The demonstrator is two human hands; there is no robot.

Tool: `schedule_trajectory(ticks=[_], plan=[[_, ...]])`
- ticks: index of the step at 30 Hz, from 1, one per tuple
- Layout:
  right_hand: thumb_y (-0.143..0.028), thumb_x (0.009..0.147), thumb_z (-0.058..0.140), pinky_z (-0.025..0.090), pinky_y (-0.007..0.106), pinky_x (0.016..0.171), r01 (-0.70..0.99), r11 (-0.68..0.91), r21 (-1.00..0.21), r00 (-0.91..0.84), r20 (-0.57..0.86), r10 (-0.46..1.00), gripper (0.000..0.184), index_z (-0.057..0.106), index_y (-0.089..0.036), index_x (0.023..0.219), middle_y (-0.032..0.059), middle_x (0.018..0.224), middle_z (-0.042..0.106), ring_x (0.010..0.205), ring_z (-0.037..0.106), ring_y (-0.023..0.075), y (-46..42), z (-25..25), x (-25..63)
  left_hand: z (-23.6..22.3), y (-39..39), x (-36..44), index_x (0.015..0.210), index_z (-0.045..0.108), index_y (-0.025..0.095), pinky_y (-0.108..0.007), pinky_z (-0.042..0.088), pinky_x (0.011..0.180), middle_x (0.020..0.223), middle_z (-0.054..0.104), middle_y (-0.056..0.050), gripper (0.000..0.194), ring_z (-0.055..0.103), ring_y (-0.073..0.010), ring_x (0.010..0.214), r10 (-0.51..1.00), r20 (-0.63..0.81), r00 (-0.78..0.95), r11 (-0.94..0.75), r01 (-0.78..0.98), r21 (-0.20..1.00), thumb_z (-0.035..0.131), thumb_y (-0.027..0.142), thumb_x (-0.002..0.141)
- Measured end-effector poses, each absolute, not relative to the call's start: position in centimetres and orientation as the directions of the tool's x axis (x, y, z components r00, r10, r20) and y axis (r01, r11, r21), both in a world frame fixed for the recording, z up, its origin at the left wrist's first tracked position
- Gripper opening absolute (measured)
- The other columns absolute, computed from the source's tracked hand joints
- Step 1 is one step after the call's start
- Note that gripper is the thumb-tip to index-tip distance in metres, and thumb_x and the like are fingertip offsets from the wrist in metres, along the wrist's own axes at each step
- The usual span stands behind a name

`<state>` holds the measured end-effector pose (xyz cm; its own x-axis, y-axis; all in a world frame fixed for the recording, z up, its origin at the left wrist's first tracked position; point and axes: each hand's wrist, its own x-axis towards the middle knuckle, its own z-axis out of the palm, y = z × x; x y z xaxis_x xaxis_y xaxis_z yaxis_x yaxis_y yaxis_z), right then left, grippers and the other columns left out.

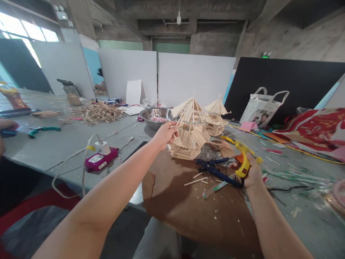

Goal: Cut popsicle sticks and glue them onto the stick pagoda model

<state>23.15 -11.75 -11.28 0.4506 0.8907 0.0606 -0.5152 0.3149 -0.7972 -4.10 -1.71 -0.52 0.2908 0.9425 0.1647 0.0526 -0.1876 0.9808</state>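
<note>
A model house built of thin wooden sticks stands on a brown cardboard sheet; a smaller stick model sits just behind it. My left hand is closed in a pinch on a thin wooden stick held against the model's left side, under the roof. My right hand grips a yellow glue gun to the right of the model, its nozzle pointing left toward the model. Blue-handled pliers and loose sticks lie on the cardboard between my hands.
A steel bowl and a pile of sticks lie behind. A pink power strip with white cable sits at left, green pliers further left. Another person's hand shows at the left edge. Bags and red fabric crowd the right.
</note>
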Motion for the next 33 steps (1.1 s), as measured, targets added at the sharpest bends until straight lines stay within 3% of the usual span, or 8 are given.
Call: schedule_trajectory(ticks=[7,13,18,25,28,33], plan=[[-0.039,0.062,0.054,0.045,0.028,0.040,-0.518,0.315,-0.796,0.445,0.063,0.893,0.023,0.054,-0.016,0.069,0.0002,0.060,0.060,0.040,0.049,0.0101,-11.7,-11.2,23.2,-0.2,-1.6,-3.5,0.085,0.047,0.015,-0.016,0.025,0.031,0.049,0.046,0.004,0.013,0.039,-0.0035,0.030,0.946,0.125,0.300,-0.136,0.016,0.991,0.044,0.023,0.077],[-0.039,0.062,0.054,0.045,0.027,0.040,-0.510,0.319,-0.799,0.440,0.076,0.895,0.023,0.054,-0.017,0.068,0.0000,0.060,0.060,0.040,0.049,0.0099,-11.7,-11.3,23.2,0.2,-2.1,-3.4,0.087,0.047,0.015,-0.016,0.012,0.029,0.047,0.045,0.005,0.013,0.026,-0.0008,0.024,0.944,0.100,0.314,-0.106,0.003,0.994,0.041,0.022,0.078],[-0.039,0.063,0.054,0.045,0.027,0.039,-0.516,0.321,-0.794,0.440,0.076,0.895,0.022,0.054,-0.017,0.069,-0.0003,0.060,0.060,0.041,0.049,0.0101,-11.7,-11.4,23.2,0.1,-2.0,-3.4,0.094,0.046,0.017,-0.016,0.011,0.029,0.045,0.045,0.005,0.018,0.026,-0.0016,0.023,0.936,0.085,0.341,-0.088,-0.008,0.996,0.040,0.026,0.079],[-0.038,0.062,0.053,0.045,0.028,0.039,-0.516,0.319,-0.795,0.444,0.070,0.893,0.021,0.054,-0.018,0.067,-0.0002,0.059,0.060,0.040,0.049,0.0101,-11.7,-11.2,23.2,0.7,-1.8,-2.9,0.082,0.050,0.012,-0.017,0.024,0.032,0.046,0.046,0.003,0.012,0.039,-0.0046,0.029,0.949,0.063,0.310,-0.052,-0.044,0.998,0.041,0.019,0.077],[-0.039,0.062,0.054,0.046,0.028,0.040,-0.529,0.307,-0.791,0.452,0.044,0.891,0.022,0.054,-0.017,0.067,-0.0006,0.059,0.060,0.040,0.048,0.0101,-11.7,-11.1,23.1,0.7,-1.8,-2.9,0.078,0.050,0.011,-0.016,0.017,0.030,0.045,0.046,0.003,0.012,0.033,-0.0025,0.026,0.949,0.060,0.309,-0.048,-0.048,0.998,0.041,0.018,0.077],[-0.038,0.063,0.053,0.047,0.030,0.042,-0.521,0.308,-0.796,0.453,0.048,0.890,0.021,0.056,-0.017,0.068,-0.0008,0.059,0.060,0.039,0.048,0.0101,-11.8,-11.1,23.1,0.7,-1.6,-2.9,0.088,0.050,0.014,-0.017,0.010,0.030,0.042,0.046,0.003,0.018,0.025,-0.0018,0.023,0.940,0.042,0.339,-0.031,-0.037,0.999,0.041,0.025,0.078]])
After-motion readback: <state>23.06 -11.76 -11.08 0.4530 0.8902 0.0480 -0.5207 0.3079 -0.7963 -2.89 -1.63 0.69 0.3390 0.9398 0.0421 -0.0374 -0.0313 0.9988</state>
